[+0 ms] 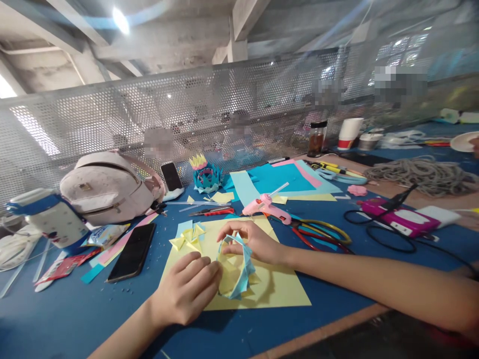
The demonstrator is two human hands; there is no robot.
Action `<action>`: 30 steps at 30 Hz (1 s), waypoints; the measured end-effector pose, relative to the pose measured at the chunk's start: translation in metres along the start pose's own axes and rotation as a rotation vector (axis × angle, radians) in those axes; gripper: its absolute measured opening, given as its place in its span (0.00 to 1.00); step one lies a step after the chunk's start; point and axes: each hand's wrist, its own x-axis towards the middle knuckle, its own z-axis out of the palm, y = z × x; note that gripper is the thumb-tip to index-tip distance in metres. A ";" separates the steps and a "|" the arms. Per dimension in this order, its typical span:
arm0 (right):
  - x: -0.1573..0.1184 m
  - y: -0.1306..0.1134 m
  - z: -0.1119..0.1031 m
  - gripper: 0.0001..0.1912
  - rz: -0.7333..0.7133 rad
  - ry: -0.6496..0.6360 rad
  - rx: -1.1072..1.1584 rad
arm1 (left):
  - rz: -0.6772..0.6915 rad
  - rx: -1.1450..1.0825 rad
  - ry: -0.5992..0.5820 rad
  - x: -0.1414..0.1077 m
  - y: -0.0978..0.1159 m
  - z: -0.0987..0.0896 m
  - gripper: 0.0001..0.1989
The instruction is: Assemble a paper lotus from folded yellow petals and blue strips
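Observation:
A ring of folded light-blue and yellow paper points (245,271) stands on edge between my hands, over a yellow sheet (288,294). My left hand (190,286) has its fingers curled at the ring's left edge; its fingertips are hidden. Around the ring's upper part, my right hand (249,242) holds it with thumb and fingers. Several folded yellow paper pieces (190,238) lie on the sheet's upper left. A pink glue gun (267,207) rests just beyond the sheet.
Scissors (322,234) and red-handled pliers (215,212) lie behind my hands. At the left are a phone (132,252), a cup (50,219) and a backpack (107,187). A blue paper crown (207,175) stands at the back; a magenta device (402,217) with cables is at right.

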 end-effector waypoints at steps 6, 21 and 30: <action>0.001 0.003 0.000 0.16 0.019 0.044 -0.006 | 0.004 -0.036 -0.001 -0.002 0.001 0.002 0.11; 0.001 0.000 0.006 0.17 0.078 0.073 0.137 | 0.022 -0.079 0.005 0.003 0.002 0.001 0.09; 0.001 -0.002 0.008 0.21 0.157 0.088 0.173 | 0.032 -0.069 0.044 0.006 0.004 0.001 0.11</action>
